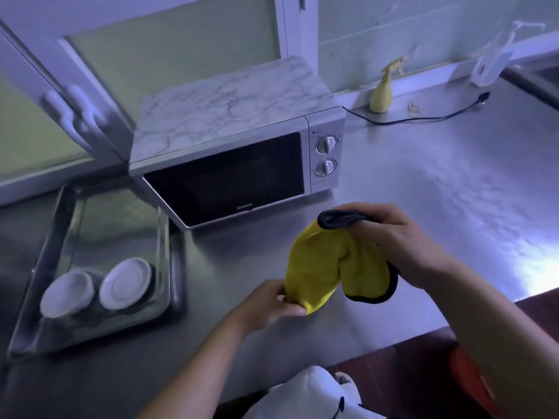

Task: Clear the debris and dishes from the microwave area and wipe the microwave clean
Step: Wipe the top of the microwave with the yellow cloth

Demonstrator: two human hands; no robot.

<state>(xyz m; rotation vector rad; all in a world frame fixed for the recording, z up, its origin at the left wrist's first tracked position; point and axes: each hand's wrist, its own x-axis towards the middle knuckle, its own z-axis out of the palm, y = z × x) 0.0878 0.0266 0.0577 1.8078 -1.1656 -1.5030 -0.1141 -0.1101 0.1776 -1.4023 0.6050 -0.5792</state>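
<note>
Metal, glass and soft cloth are catching the light.
The tabletop [423, 182] is showing dull brushed metal. The microwave [230, 116] is wearing a smooth marble-patterned top over matt silver casing, its door [230, 179] looking like dark glossy glass. The cloth [326, 267] is looking soft and fleecy with a dark bound edge. The tray [106, 213] is gleaming like polished metal; the bowls [125, 282] are shining, smooth and glazed.

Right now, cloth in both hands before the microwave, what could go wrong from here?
1. The tray with white dishes sits close by the microwave's front left corner; if the door swings left, it may hit them.
2. The power cord lies loose on the counter near the spray bottle; wiping there could snag it.
3. The left hand and right hand hold the yellow cloth bunched, so it may smear.
</note>
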